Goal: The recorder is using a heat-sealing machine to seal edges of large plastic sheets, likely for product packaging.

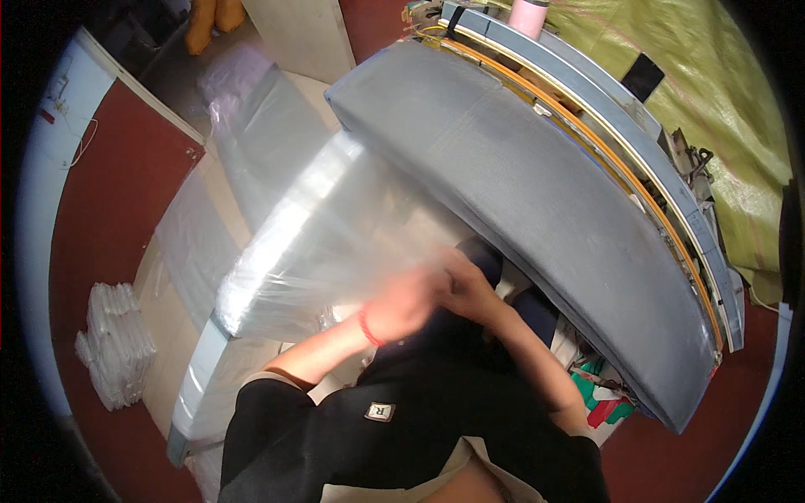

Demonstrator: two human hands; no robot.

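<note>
My left hand (409, 300), with a red band at its wrist, and my right hand (471, 287) meet in front of my body. Both are smeared by motion, and their fingers look curled together. Thin clear plastic film (369, 230) reaches from the left up to the fingers, its near part blurred and apparently lifted. They seem to pinch its edge, though the exact grip is hard to make out. A bright, shiny band of the same plastic (281, 243) lies over the work surface to the left of my hands.
A long grey padded board (537, 184) runs along the right, backed by an orange strip and a blue-grey rail (620, 109). A pink cup (528, 17) and a black phone (644, 77) are beyond. Folded clear plastic (117, 348) is stacked at the left.
</note>
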